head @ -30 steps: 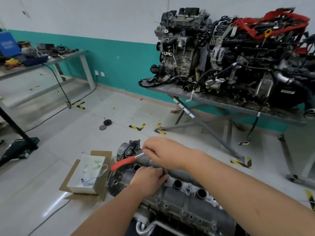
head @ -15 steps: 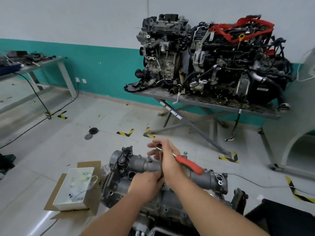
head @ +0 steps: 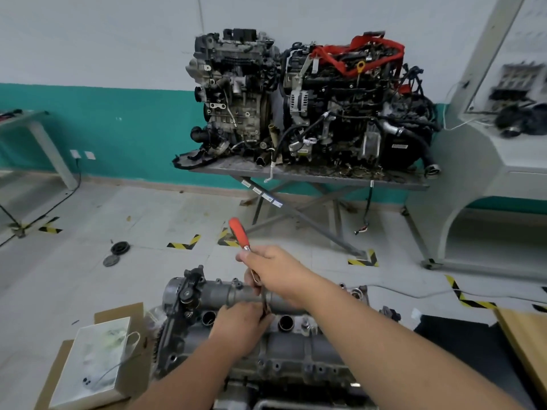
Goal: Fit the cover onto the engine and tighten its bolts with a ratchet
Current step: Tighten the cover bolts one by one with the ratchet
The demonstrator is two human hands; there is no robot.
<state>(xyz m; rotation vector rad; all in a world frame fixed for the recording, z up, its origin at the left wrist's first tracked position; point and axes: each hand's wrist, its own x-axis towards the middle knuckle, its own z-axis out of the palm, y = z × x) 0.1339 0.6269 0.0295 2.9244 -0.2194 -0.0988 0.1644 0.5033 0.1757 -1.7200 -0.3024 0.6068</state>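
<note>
The grey metal cover lies on the engine at the bottom centre, with round plug holes along its top. My right hand grips the shaft of a ratchet whose red handle points up and away from me. The ratchet's head end runs down under my fingers to the cover. My left hand curls around the ratchet's head where it meets the cover, hiding the bolt beneath it.
A white box with small parts sits on cardboard at the left of the engine. Two more engines stand on a metal table behind. A grey console stands at right, and a wooden board at lower right.
The ratchet handle swung from pointing left, across to the right, and now points up and away. My left hand stayed at the ratchet head. My view turned to the right.
</note>
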